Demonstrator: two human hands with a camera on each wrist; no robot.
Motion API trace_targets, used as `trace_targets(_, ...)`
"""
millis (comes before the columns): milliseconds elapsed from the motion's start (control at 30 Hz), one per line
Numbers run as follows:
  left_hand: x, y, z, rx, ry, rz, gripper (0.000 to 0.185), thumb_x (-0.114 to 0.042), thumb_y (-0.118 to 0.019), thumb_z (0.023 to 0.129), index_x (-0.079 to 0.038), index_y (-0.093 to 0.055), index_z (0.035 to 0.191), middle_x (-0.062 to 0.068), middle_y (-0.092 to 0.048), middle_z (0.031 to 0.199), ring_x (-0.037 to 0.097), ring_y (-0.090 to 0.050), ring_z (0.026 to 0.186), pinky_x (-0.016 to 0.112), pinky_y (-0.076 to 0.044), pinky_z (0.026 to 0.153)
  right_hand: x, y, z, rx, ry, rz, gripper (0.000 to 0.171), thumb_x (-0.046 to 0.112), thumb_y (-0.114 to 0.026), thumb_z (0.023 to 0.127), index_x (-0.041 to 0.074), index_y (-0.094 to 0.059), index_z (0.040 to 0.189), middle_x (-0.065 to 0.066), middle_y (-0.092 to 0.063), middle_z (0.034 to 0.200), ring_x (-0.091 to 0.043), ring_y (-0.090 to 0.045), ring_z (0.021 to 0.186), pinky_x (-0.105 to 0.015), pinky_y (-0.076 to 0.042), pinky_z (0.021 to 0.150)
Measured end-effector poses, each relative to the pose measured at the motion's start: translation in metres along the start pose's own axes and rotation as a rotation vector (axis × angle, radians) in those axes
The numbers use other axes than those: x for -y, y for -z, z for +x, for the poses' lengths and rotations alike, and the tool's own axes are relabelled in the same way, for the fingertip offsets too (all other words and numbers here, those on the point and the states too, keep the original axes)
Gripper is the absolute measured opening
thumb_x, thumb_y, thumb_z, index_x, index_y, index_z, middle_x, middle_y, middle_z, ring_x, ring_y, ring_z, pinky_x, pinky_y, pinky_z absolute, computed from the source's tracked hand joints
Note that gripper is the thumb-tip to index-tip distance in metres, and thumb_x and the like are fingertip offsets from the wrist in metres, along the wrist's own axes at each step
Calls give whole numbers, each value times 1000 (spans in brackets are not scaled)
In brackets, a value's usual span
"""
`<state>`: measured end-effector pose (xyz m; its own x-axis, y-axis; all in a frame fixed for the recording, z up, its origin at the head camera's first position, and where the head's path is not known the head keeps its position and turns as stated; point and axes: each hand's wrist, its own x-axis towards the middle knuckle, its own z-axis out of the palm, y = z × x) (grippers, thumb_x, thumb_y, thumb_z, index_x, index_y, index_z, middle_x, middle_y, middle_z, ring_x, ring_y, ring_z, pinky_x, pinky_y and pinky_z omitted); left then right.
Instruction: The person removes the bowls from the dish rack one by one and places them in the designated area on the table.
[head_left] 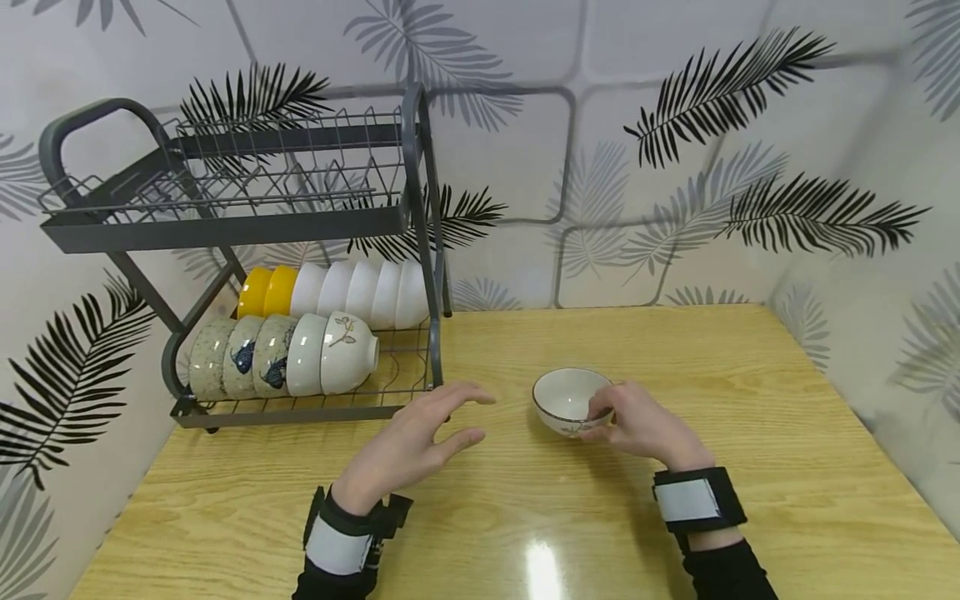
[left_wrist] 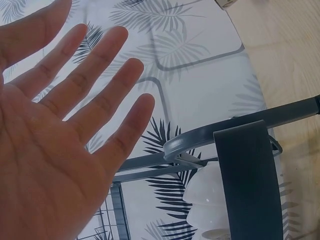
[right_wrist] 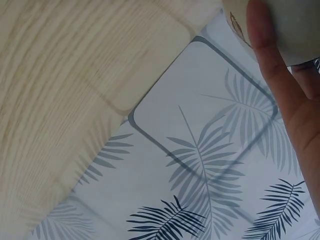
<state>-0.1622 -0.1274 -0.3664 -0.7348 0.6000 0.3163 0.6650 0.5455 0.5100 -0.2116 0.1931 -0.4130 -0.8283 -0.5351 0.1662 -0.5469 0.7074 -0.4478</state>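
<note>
A white bowl (head_left: 564, 393) with a dark rim and a leaf pattern is over the middle of the wooden table, its mouth facing up. My right hand (head_left: 643, 425) pinches its near right rim, thumb outside and fingers over the edge. In the right wrist view the thumb presses the bowl's outer wall (right_wrist: 295, 35). My left hand (head_left: 408, 446) hovers left of the bowl, near the rack's right end, holding nothing. Its fingers (left_wrist: 107, 55) are spread in the left wrist view, palm showing.
A dark two-tier dish rack (head_left: 232, 225) stands at the left against the wall. Its lower tier (head_left: 300, 415) holds a back row of yellow and white bowls (head_left: 337, 292) and a front row of patterned bowls (head_left: 240, 358) on their sides. The wooden table (head_left: 750, 375) meets patterned wallpaper behind.
</note>
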Motion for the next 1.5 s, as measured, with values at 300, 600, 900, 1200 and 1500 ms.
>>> trace_targets(300,1,2,-1,11,16,-18,39,-22,-65,98,-13,-58,136,6,-62,140,24,-57,133,45,-48,111,0,-4,3,52,-52,13,8,8,-84,78,11,-77,76,5,-71,75,-7,-59,75,-28,-53,70)
trace_targets(600,3,2,-2,20,10,-29,39,-23,-64,99,-13,-57,136,6,-62,141,24,-57,133,46,-48,110,-1,-9,2,-9,-60,-38,14,22,-89,74,13,-79,79,-5,-69,94,-28,-57,100,-49,-52,90)
trace_targets(900,4,3,-4,21,32,-37,38,-23,-64,99,-14,-57,136,6,-61,141,24,-57,133,46,-49,110,11,-19,11,-59,-179,10,94,43,-83,81,1,-38,152,-39,-18,159,-61,-22,145,-77,-35,107)
trace_targets(1200,4,4,-4,25,37,-50,39,-24,-63,100,-13,-56,137,6,-61,141,23,-58,130,43,-52,104,12,-31,32,31,-290,80,105,47,-65,94,-14,-6,155,-43,-2,160,-59,-3,150,-69,-16,121)
trace_targets(1500,9,3,-3,42,46,-88,40,-23,-62,101,-12,-55,138,6,-59,144,24,-56,134,45,-49,109,-4,-32,62,22,-314,114,108,44,-65,94,-16,2,154,-40,1,162,-58,0,151,-67,-13,123)
